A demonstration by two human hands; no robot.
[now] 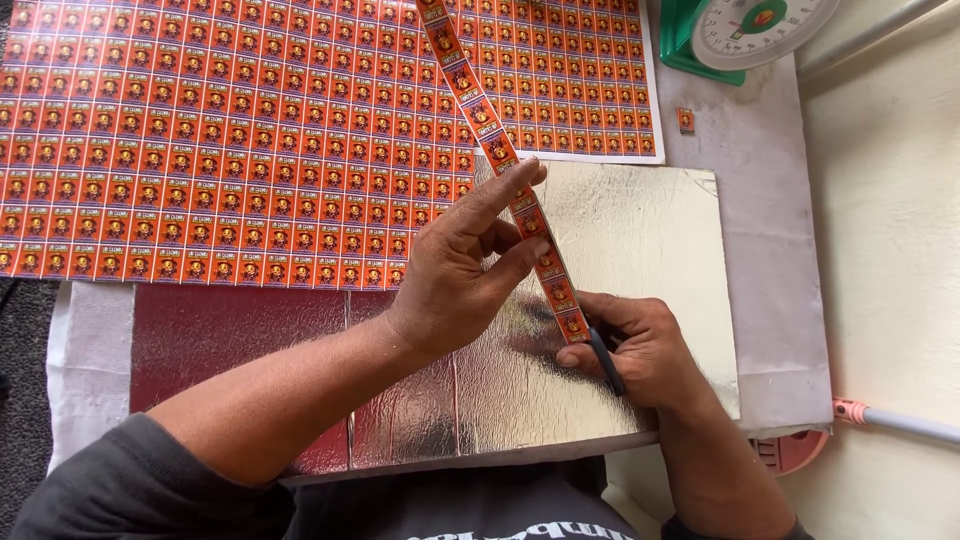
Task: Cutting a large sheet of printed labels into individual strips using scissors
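The left hand (pixel 462 265) is pinching a long orange label strip (pixel 500 160) between thumb and extended fingers, over the shiny foil sheet (pixel 640 240). The right hand (pixel 640 350) is curling closed around dark scissors (pixel 606 362) at the strip's near end. Printed label sheets (pixel 220 140) are lying far left.

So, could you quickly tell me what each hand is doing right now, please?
Left hand: fingers pinching the orange label strip.
Right hand: closed on a dark blade-like tool, thumb at the strip's lower end.
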